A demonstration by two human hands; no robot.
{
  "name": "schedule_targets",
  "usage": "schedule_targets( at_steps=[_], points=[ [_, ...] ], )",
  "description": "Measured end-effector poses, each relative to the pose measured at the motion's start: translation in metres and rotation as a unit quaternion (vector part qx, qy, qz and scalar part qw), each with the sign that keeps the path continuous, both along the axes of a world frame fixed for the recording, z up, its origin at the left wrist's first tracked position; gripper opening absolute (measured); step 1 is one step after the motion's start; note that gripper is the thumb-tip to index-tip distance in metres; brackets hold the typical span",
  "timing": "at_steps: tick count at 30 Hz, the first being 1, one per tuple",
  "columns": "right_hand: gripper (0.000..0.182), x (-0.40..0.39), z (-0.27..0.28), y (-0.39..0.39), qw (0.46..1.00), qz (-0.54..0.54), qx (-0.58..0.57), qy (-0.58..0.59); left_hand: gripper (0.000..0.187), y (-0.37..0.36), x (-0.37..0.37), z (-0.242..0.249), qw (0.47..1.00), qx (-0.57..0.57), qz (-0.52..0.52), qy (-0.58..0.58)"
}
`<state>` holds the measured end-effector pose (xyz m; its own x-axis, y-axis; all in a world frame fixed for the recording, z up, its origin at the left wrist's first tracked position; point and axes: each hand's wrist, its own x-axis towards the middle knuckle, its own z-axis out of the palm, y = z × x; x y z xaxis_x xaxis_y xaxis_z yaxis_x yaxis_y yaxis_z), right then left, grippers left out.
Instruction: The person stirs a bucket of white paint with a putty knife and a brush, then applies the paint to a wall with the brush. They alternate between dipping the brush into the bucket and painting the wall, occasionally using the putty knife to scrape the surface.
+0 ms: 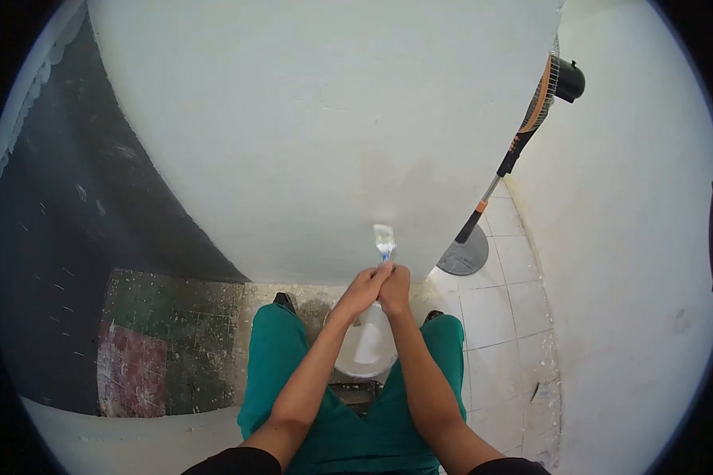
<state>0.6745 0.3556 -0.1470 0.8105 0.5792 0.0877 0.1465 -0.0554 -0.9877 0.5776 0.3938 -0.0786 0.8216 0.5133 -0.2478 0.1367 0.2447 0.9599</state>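
A paintbrush (383, 237) with white paint on its bristles points up at the pale wall (293, 158), in front of a darker, damp-looking patch. My left hand (362, 289) and my right hand (394, 288) are together around its handle, fingers closed. Only a bit of blue shows between the bristles and the fingers. Below the hands, between my knees, stands a white bucket (367, 348), partly hidden by my forearms. Whether the bristles touch the wall is hard to tell.
On the right, a fan-like object with a round grey base (464, 252) stands on white floor tiles (487, 317), an orange-rimmed racket (536, 99) at its top. Dark green and red tiles (202, 340) lie at left beside a dark wall (63, 237). My green-trousered legs flank the bucket.
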Motion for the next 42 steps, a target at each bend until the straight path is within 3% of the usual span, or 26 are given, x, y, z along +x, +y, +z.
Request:
schedule_targets(
  at_steps=[2, 5, 8, 11, 14, 16, 20, 22, 26, 29, 32, 35, 40, 42],
  points=[
    [0.035, 0.005, -0.018, -0.006, 0.995, -0.012, 0.002, 0.095, 0.059, -0.004, 0.005, -0.015, 1.000, -0.007, 0.007, -0.005],
    [0.035, 0.026, -0.001, 0.000, 0.997, 0.045, 0.040, -0.054, 0.062, -0.011, 0.019, -0.013, 0.993, 0.062, 0.063, -0.072],
    [0.037, 0.013, 0.074, -0.002, 0.992, 0.041, 0.117, 0.033, 0.061, -0.013, 0.016, 0.034, 0.984, 0.122, 0.068, -0.107],
    [0.039, 0.005, 0.092, -0.007, 0.987, 0.028, 0.152, -0.038, 0.062, -0.018, 0.010, 0.050, 0.978, 0.143, 0.070, -0.137],
    [0.038, 0.010, 0.080, -0.003, 0.990, 0.029, 0.133, -0.035, 0.062, -0.017, 0.018, 0.032, 0.973, 0.149, 0.110, -0.138],
    [0.036, 0.014, 0.035, 0.007, 0.997, 0.007, 0.072, -0.025, 0.061, -0.008, 0.026, -0.007, 0.976, 0.129, 0.127, -0.118],
    [0.036, 0.015, -0.032, 0.005, 0.999, 0.025, -0.018, 0.014, 0.059, -0.005, 0.015, -0.030, 0.998, 0.021, 0.059, -0.015],
    [0.037, 0.017, -0.024, 0.003, 0.999, 0.036, -0.015, 0.029, 0.059, -0.007, 0.011, -0.023, 0.998, 0.035, 0.043, 0.026],
    [0.037, 0.015, 0.039, 0.006, 0.995, 0.041, 0.043, -0.075, 0.057, -0.009, 0.014, 0.002, 0.980, 0.112, 0.110, -0.123],
    [0.037, 0.001, 0.090, 0.006, 0.988, 0.058, 0.135, -0.055, 0.056, -0.011, 0.005, 0.039, 0.969, 0.149, 0.117, -0.157],
    [0.038, -0.004, 0.098, 0.007, 0.987, 0.055, 0.152, -0.016, 0.057, -0.009, 0.001, 0.051, 0.970, 0.154, 0.109, -0.157],
    [0.036, -0.006, 0.078, 0.008, 0.990, 0.035, 0.129, -0.045, 0.058, -0.006, 0.005, 0.032, 0.974, 0.141, 0.113, -0.133],
    [0.037, 0.004, -0.032, 0.014, 1.000, -0.001, 0.018, 0.014, 0.058, -0.002, 0.006, -0.028, 0.995, 0.054, 0.068, -0.040],
    [0.038, 0.010, -0.039, 0.009, 0.999, -0.009, 0.003, 0.046, 0.057, -0.009, 0.009, -0.028, 0.995, 0.057, 0.058, -0.053]
  ],
)
